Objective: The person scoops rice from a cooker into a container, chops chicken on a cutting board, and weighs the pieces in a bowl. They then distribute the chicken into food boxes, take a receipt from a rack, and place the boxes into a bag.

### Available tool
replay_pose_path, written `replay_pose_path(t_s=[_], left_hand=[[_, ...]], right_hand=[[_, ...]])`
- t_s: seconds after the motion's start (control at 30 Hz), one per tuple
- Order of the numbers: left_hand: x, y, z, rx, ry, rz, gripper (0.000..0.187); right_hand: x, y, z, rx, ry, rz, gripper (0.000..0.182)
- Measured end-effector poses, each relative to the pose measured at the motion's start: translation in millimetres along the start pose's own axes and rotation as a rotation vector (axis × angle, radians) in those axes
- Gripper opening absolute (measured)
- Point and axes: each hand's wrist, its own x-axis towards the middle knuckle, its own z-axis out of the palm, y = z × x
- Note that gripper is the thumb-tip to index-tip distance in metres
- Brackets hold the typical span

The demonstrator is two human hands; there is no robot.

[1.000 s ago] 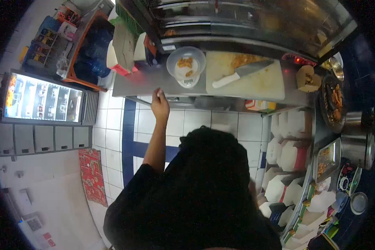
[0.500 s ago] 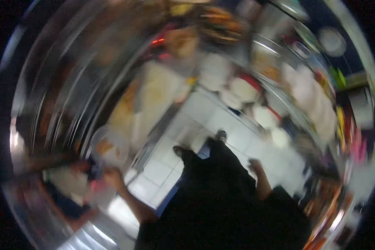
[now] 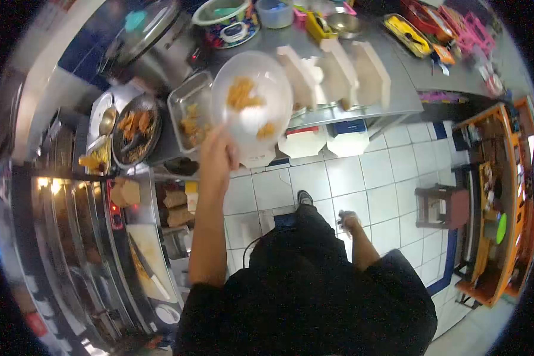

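My left hand (image 3: pixel 218 151) grips the near rim of a translucent plastic bowl (image 3: pixel 252 68). Several golden fried pieces (image 3: pixel 241 95) lie inside it. The bowl is held over the front of a steel counter, beside a rectangular metal tray (image 3: pixel 177 113) that also has fried pieces in it. Just right of the bowl stand open paper food boxes (image 3: pixel 371 74) with raised lids. My right hand (image 3: pixel 350 222) hangs low over the tiled floor, fingers curled; I cannot tell what, if anything, is in them.
Left of the tray sits a dark pan (image 3: pixel 155 127) of fried food. A knife (image 3: pixel 143 264) lies on a cutting board (image 3: pixel 154 236) at the lower left. White boxes (image 3: pixel 302 142) hang at the counter's front edge. A stool (image 3: pixel 448 206) and an orange shelf (image 3: pixel 507 196) stand at right.
My view has turned from the hot cabinet side toward the box counter. The bowl in my left hand has come up and over to the counter's front. My right hand stays low.
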Motion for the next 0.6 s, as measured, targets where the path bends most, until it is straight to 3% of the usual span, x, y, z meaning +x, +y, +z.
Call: replay_pose_path(t_s=[0.07,0.13,0.17,0.2,0.23,0.3,0.33,0.47,0.6], left_hand=[[70,-4,52,0.29,-0.16,0.178,0.025],[129,-5,95,0.473,-0.153,0.157,0.027],[151,4,117,0.739,-0.145,0.223,0.028],[169,11,135,1.007,-0.136,0.286,0.028],[184,13,152,1.024,-0.143,0.283,0.028],[204,14,187,1.634,-0.203,0.538,0.028],[205,15,205,1.639,-0.206,0.55,0.028],[205,-12,263,1.882,-0.429,0.636,0.024],[195,-45,292,1.936,-0.502,0.687,0.02]], right_hand=[[-3,-18,-21,-0.005,0.08,-0.006,0.022],[0,-15,-49,0.067,0.15,-0.234,0.026],[-8,-19,-60,0.082,0.159,-0.295,0.024],[-15,-23,-73,0.069,0.2,-0.21,0.025],[-21,-24,-85,0.056,0.24,-0.124,0.026],[-34,-22,-98,0.047,0.358,0.005,0.027],[-16,15,-110,0.089,0.381,-0.151,0.029],[-21,52,-124,0.057,0.445,-0.234,0.032],[37,147,-145,-0.329,0.399,-0.572,0.034]])
